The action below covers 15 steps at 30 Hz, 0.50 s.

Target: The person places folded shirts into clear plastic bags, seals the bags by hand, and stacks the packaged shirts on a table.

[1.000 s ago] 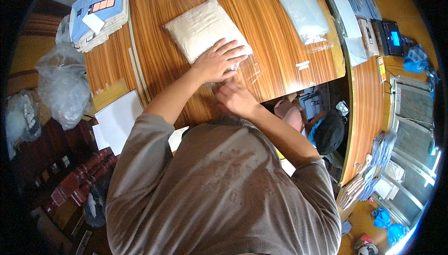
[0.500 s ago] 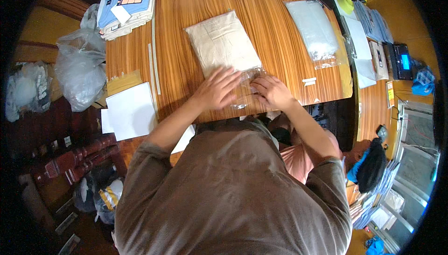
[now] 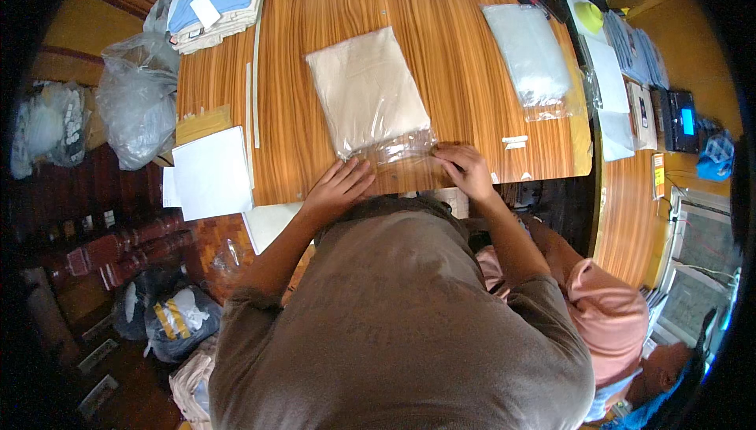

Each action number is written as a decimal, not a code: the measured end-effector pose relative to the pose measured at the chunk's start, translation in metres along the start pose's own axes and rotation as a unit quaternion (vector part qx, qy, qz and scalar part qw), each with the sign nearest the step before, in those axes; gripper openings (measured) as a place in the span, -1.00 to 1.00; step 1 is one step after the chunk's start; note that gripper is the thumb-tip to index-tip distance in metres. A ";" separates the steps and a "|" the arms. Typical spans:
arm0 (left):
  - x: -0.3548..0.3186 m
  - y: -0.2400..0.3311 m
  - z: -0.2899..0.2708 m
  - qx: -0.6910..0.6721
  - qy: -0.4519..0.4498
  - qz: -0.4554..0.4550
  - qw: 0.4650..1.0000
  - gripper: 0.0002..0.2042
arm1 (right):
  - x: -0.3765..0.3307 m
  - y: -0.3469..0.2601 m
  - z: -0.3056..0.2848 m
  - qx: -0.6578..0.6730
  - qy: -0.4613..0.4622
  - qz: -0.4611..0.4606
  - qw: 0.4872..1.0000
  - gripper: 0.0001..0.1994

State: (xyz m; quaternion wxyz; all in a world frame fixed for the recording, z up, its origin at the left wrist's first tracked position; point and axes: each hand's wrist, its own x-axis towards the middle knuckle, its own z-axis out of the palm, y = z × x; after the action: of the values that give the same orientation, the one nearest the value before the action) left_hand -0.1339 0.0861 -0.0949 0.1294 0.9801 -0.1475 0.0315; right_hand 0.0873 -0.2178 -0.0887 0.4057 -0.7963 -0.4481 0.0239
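Note:
A folded beige garment (image 3: 370, 87) lies flat in a clear plastic bag on the wooden table (image 3: 299, 5). The bag's loose clear flap (image 3: 398, 149) points toward me, wrinkled and shiny. Beside the flap's left end, my left hand (image 3: 340, 186) rests with its fingers stretched out, fingertips close to the bag's lower left corner. My right hand (image 3: 468, 170) is at the other end, its thumb and fingers pinched on the flap's right corner.
A stack of folded blue and beige garments (image 3: 220, 5) stands at the far left. White paper sheets (image 3: 211, 172) lie at the near left edge. Clear plastic bags (image 3: 528, 56) are piled on the right. Another person in a pink top (image 3: 606, 312) is close at my right.
Both hands have drawn nearer to me; the left came off the bag's middle toward its lower left corner. The flap now lies spread wider. The person in pink shows more.

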 end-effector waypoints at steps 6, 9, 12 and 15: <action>0.023 -0.009 -0.031 -0.391 0.227 -0.290 0.844 -0.74 | 0.046 -0.038 0.017 0.166 0.164 0.179 0.956 -0.82; 0.069 -0.040 -0.033 -0.496 0.319 -0.428 0.684 -0.67 | 0.113 -0.040 0.043 0.186 0.187 0.258 0.929 -0.74; 0.099 -0.054 -0.014 -0.535 0.365 -0.478 0.593 -0.61 | 0.145 -0.021 0.071 0.064 0.188 0.264 0.944 -0.70; 0.106 -0.060 -0.010 -0.390 0.359 -0.506 0.681 -0.64 | 0.151 -0.005 0.082 -0.014 0.172 0.262 0.949 -0.69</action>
State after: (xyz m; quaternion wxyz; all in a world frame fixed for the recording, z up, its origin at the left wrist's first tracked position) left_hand -0.0150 0.1138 -0.0896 0.5393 0.6799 0.4295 0.2498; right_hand 0.1411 -0.0540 -0.0907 0.4448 -0.8834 -0.1469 -0.0142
